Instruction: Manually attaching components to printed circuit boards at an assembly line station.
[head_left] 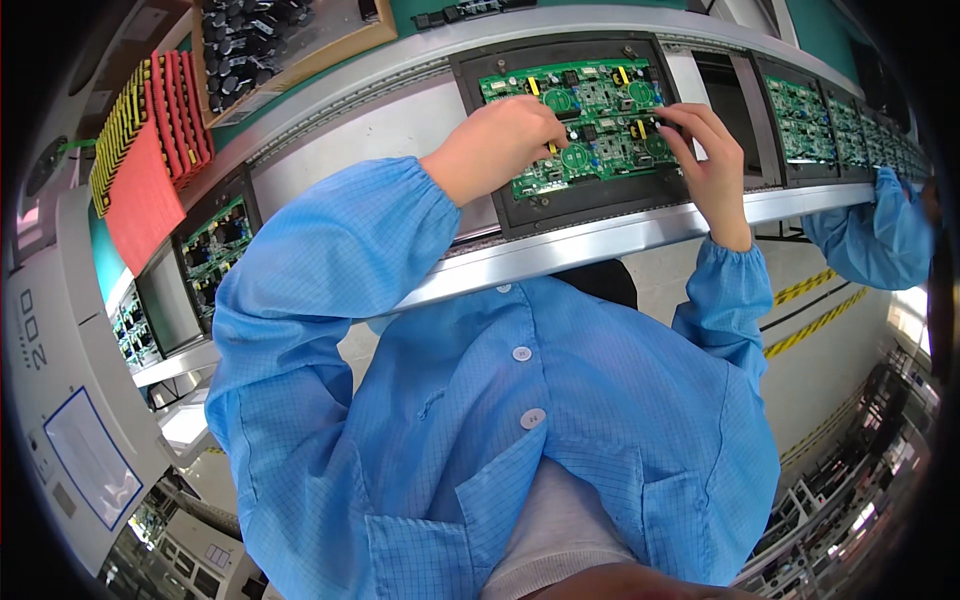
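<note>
Left hand (pixel 500 140) curled, fingertips pressed on the green board (pixel 590 125); grip narrow, whether it pinches a part I cannot tell. Right hand (pixel 710 150) fingers bent onto the board's right edge, grip state likewise unclear. Board lies directly under both hands in a black tray (pixel 590 205) on the conveyor rail (pixel 560 250), long axis left-right. Left hand sits nearer board centre. More boards (pixel 810 115) rightward.
</note>
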The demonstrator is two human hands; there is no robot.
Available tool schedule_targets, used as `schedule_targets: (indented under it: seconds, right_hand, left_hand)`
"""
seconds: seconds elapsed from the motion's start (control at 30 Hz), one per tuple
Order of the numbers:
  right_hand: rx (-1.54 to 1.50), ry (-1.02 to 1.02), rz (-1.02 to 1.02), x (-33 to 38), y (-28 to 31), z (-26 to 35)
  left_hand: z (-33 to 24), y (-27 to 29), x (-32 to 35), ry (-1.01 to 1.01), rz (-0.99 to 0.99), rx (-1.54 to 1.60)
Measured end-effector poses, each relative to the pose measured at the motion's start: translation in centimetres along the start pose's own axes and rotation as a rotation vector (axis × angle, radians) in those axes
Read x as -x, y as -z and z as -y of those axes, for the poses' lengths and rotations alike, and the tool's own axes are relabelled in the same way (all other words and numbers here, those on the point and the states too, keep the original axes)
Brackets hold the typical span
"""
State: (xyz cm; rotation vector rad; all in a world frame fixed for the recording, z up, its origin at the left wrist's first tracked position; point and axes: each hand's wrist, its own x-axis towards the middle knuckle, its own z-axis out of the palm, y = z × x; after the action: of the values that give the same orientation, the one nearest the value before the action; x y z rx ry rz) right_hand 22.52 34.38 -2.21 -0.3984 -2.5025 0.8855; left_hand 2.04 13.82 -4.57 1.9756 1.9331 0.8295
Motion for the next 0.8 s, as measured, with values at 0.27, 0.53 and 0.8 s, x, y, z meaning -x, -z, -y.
schedule_targets:
  seconds: [0.27,0.53,0.8]
  right_hand:
    - [0.014,0.335,0.03,-5.5,2.1,5.6]
    - [-0.064,0.561,0.235,-17.3,-4.6,13.8]
    - [0.335,0.749,0.217,-29.5,-18.7,15.4]
  left_hand:
    - [-0.4,-0.3,0.0,-0.075,0.065,-0.276]
    - [-0.1,-0.7,1.0,-0.16,-0.008,-0.25]
    - [5.7,10.2,4.0,0.089,-0.309,-0.554]
